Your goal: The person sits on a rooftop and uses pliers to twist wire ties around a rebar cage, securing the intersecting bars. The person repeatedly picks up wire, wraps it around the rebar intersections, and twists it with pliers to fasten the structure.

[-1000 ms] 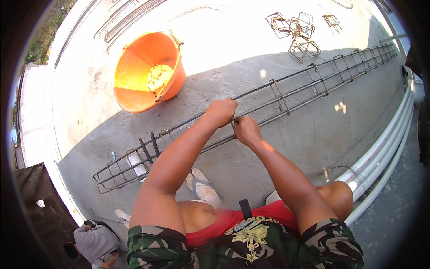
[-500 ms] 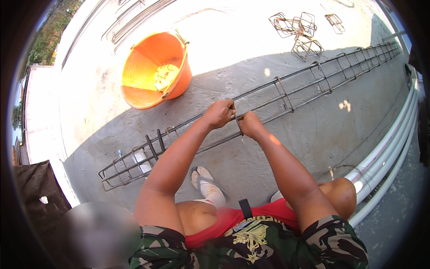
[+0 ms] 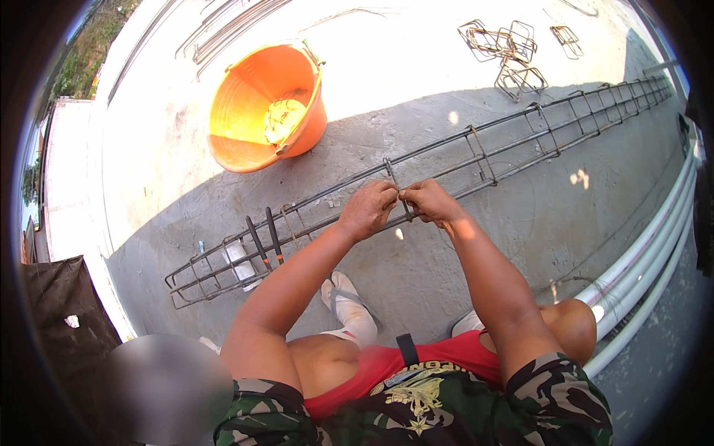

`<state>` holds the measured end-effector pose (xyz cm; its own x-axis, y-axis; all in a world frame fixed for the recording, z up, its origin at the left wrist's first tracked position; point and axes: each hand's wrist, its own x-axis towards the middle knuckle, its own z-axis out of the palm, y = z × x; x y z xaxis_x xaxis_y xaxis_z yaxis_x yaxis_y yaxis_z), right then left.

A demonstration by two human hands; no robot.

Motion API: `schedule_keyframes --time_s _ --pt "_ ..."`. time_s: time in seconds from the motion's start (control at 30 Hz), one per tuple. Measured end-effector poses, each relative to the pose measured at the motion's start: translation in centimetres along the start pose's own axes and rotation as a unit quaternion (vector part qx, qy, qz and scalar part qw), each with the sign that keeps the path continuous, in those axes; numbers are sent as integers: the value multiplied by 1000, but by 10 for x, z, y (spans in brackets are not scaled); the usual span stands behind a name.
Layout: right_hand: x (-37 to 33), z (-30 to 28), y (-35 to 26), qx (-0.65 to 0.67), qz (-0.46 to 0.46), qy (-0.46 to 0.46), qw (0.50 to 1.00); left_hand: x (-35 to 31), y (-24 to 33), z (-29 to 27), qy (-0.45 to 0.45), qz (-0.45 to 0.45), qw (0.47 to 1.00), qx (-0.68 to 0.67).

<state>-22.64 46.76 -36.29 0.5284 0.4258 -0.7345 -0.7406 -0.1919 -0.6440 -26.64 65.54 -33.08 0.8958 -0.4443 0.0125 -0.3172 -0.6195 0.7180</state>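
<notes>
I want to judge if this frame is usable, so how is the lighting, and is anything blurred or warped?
Head view: harsh sun bleaches the upper concrete floor near white, while a big shadow covers the left hand, right hand and rebar cage; fisheye bends the cage and white pipes; a soft blurred patch sits at lower left; the rim is black.

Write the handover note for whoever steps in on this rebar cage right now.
Left hand and right hand: both pinched together at one stirrup on the near top bar of the long rebar cage, which lies on the concrete.
Pliers rest on the cage to the left.
Orange bucket beyond; loose stirrups at far right.
Done: stirrups stand along the cage.
Left: whether this joint is tied cannot be seen; check it.
</notes>
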Motion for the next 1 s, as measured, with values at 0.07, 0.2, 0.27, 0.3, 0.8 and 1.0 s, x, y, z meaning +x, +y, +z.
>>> schedule_keyframes --time_s 0.07,0.2,0.27,0.3,0.8,1.0 --pt "-2 4 -3 -77 -25 42 996 -6 -6 3 33 26 998 39" --pt "4 8 1 -264 -120 93 952 -15 -11 12 88 45 990 98" --pt "3 10 0 -288 -111 103 945 -15 -13 18 95 27 991 93" --pt "2 13 -3 -301 -106 107 942 -16 -13 20 98 17 991 91" --pt "-3 36 2 -478 -146 225 836 43 -41 -2 -293 -388 829 -275" --pt "-1 42 9 -479 -194 248 819 33 -51 11 -129 -428 813 -374"
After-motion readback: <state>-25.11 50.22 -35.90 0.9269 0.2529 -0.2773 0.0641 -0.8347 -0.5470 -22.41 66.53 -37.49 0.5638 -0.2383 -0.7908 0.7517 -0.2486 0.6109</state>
